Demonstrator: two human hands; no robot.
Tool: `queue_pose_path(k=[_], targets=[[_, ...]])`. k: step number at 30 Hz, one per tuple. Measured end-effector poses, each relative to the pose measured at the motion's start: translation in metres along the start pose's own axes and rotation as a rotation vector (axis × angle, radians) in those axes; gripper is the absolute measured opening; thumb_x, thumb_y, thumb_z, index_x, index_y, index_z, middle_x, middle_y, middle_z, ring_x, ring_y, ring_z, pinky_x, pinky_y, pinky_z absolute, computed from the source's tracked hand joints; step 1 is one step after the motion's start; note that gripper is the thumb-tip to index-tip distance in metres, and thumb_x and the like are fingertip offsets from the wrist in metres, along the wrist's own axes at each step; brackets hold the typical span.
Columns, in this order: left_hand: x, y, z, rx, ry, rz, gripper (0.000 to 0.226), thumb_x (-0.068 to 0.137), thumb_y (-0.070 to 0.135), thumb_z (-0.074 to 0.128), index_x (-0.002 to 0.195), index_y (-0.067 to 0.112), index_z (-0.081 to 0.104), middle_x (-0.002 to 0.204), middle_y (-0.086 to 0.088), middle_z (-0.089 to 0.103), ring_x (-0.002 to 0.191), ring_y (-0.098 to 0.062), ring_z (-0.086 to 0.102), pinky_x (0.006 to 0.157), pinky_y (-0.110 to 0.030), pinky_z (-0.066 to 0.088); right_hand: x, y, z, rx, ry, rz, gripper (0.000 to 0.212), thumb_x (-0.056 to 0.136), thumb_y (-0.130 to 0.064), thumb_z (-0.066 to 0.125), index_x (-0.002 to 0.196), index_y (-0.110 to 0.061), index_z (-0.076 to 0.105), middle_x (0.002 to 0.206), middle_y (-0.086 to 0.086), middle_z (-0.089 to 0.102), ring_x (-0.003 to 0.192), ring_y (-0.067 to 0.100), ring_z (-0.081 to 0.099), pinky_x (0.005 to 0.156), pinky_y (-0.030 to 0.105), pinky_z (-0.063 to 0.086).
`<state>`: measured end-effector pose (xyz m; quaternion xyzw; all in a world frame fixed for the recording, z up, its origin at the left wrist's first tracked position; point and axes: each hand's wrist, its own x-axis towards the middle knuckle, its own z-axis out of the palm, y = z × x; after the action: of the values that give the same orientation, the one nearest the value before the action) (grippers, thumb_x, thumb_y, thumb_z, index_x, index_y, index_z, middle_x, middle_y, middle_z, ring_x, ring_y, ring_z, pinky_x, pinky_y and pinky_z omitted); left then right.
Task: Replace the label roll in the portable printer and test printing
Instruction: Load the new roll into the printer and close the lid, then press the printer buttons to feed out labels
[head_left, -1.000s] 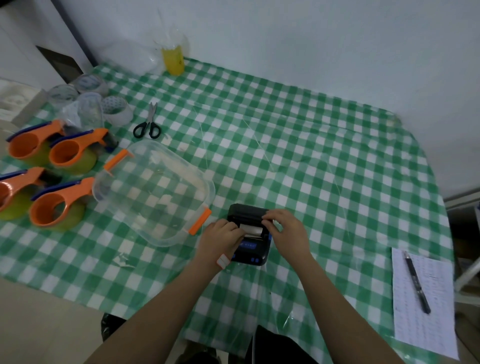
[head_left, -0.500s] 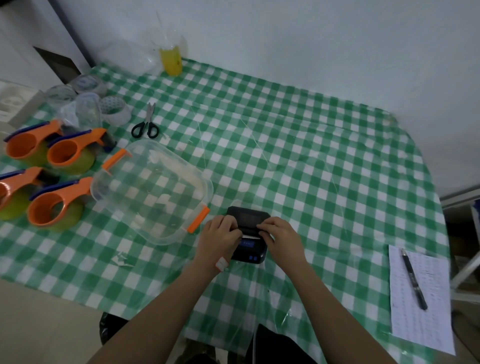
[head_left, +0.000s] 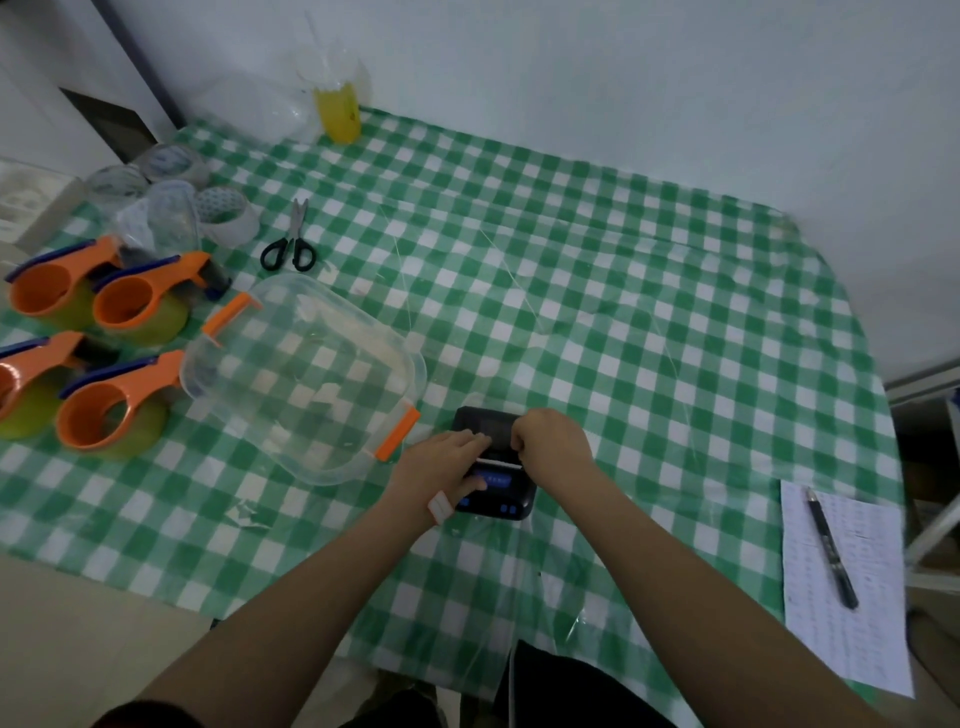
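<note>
Both hands, left (head_left: 453, 464) and right (head_left: 551, 446), press fingers seemingly flat on the closed printer (head_left: 496, 470) lid

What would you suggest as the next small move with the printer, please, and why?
Probably press a front button to feed a test label: the printer's lid looks closed, a white label edge shows at the slot, the screen is lit, and both hands, left and right, rest on it.

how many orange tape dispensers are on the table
4, all at the table's left edge: two behind, two in front. More may lie out of frame.
</note>
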<state>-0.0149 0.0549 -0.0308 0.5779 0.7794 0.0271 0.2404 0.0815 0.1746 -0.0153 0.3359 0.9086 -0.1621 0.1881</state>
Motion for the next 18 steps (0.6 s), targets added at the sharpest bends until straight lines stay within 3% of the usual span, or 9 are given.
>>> queue_pose_path(k=[5,8,11,13,16,18], targets=[[-0.004,-0.002,0.004,0.012,-0.066,0.001,0.060,0.089,0.030,0.055,0.141,0.018,0.027,0.149,-0.005,0.035,0.132,-0.023,0.040,0.101,-0.038,0.041,-0.004,-0.007,0.003,-0.066,-0.006,0.045,0.021,0.083,0.002,0.054,0.096,-0.007,0.068,0.105,0.012,0.065,0.094,0.028,0.063,0.071,0.033,0.048],[-0.006,-0.008,0.009,-0.199,-0.010,-0.011,0.062,0.086,0.026,0.061,0.140,0.017,0.033,0.147,-0.009,0.040,0.135,-0.024,0.037,0.109,-0.037,0.033,-0.005,-0.002,0.001,0.018,-0.025,0.045,0.022,0.083,-0.002,0.054,0.098,-0.009,0.069,0.107,0.012,0.064,0.095,0.029,0.062,0.075,0.035,0.049],[-0.016,-0.011,0.017,-0.497,0.129,-0.053,0.060,0.081,0.016,0.068,0.135,0.011,0.042,0.141,-0.012,0.047,0.132,-0.024,0.041,0.111,-0.034,0.033,-0.018,0.009,0.019,0.282,0.173,0.050,0.023,0.086,-0.006,0.051,0.102,-0.012,0.068,0.111,0.010,0.061,0.102,0.027,0.057,0.081,0.034,0.047],[-0.023,-0.010,0.021,-0.626,0.228,-0.140,0.059,0.080,0.011,0.068,0.133,0.006,0.043,0.140,-0.014,0.047,0.131,-0.026,0.042,0.112,-0.034,0.033,-0.036,0.013,0.040,0.550,0.329,0.128,0.030,0.089,-0.006,0.049,0.116,-0.012,0.061,0.121,0.008,0.056,0.111,0.024,0.053,0.091,0.030,0.045],[-0.028,-0.012,0.026,-0.769,0.200,-0.263,0.064,0.080,0.006,0.068,0.136,0.003,0.037,0.140,-0.014,0.044,0.131,-0.027,0.040,0.111,-0.038,0.034,-0.053,0.014,0.065,0.871,0.274,0.225,0.042,0.094,-0.007,0.045,0.135,-0.017,0.044,0.144,0.005,0.043,0.129,0.022,0.044,0.107,0.038,0.040],[-0.030,-0.015,0.031,-0.835,0.096,-0.301,0.067,0.080,0.004,0.067,0.138,0.006,0.034,0.139,-0.012,0.046,0.128,-0.028,0.045,0.107,-0.043,0.040,-0.058,0.013,0.072,1.015,0.203,0.266,0.048,0.096,-0.007,0.043,0.140,-0.021,0.036,0.146,0.004,0.041,0.128,0.021,0.046,0.106,0.039,0.043]])
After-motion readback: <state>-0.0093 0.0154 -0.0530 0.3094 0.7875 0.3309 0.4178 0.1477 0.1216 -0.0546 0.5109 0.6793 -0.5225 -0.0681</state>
